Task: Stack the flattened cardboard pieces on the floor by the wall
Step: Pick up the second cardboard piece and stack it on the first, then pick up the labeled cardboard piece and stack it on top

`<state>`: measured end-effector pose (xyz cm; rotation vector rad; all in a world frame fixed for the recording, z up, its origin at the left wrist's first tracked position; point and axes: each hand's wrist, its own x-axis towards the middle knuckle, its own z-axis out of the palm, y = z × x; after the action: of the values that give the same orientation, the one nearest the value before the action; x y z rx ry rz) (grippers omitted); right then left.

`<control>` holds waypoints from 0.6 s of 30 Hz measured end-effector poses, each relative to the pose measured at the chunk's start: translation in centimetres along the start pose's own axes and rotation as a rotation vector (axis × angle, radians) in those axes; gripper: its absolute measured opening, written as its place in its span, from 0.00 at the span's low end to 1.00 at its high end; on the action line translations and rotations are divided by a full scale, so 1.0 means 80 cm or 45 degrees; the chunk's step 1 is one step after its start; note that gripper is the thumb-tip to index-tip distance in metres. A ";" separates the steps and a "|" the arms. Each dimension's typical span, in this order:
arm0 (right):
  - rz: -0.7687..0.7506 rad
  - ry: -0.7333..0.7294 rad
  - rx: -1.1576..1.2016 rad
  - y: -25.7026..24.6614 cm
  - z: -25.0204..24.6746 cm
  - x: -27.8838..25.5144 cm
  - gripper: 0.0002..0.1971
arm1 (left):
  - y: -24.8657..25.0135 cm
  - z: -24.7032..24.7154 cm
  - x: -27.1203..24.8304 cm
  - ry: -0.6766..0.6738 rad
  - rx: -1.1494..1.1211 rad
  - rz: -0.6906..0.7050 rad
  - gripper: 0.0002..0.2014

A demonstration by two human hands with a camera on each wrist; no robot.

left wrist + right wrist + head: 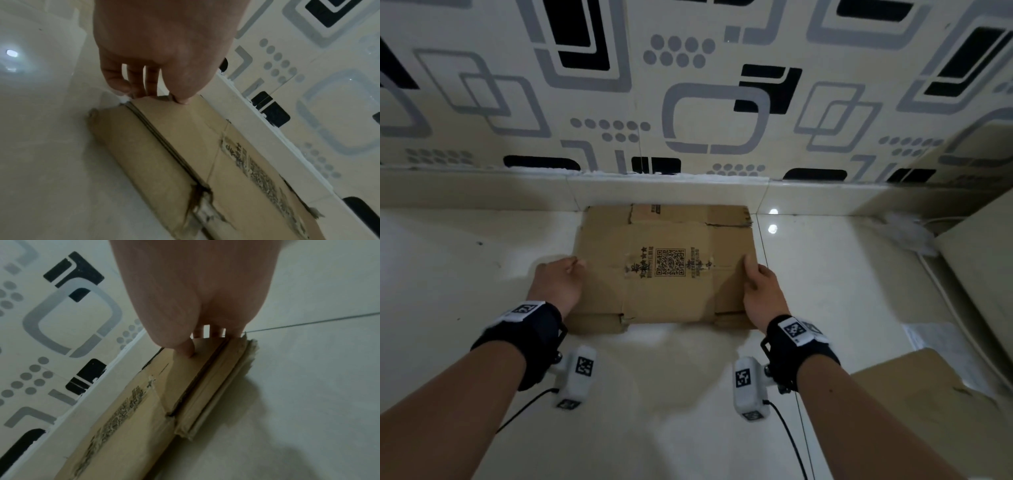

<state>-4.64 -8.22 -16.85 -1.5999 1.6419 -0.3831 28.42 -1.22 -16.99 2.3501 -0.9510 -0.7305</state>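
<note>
cardboard stack (671,270), left hand (558,284) and right hand (760,294) pinching edges

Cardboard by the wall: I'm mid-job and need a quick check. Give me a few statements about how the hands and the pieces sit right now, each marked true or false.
1. Both hands grip the top cardboard piece, the left hand at its left edge and the right hand at its right edge. True.
2. The top piece is the only cardboard there. False: more flattened cardboard lies under it, its edges showing in both wrist views.
3. The printed side with the square code faces up. True.
4. The stack stands upright against the wall. False: it lies flat on the tiled floor, its far edge near the baseboard.
5. The right thumb lies on top of the piece. True.
</note>
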 end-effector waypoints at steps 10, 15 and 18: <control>0.063 0.185 0.296 0.013 -0.036 -0.021 0.32 | 0.072 0.018 -0.047 0.423 -0.145 0.223 0.15; 0.029 0.295 0.363 0.035 -0.077 -0.038 0.32 | 0.135 0.066 -0.090 0.343 -0.280 0.419 0.15; 0.041 0.353 0.309 0.051 -0.101 -0.049 0.32 | 0.180 0.111 -0.123 0.016 -0.421 0.390 0.17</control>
<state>-13.68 -6.38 -13.26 -1.3831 1.7465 -0.7851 10.01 -5.23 -11.77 1.8710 -1.0636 -0.6877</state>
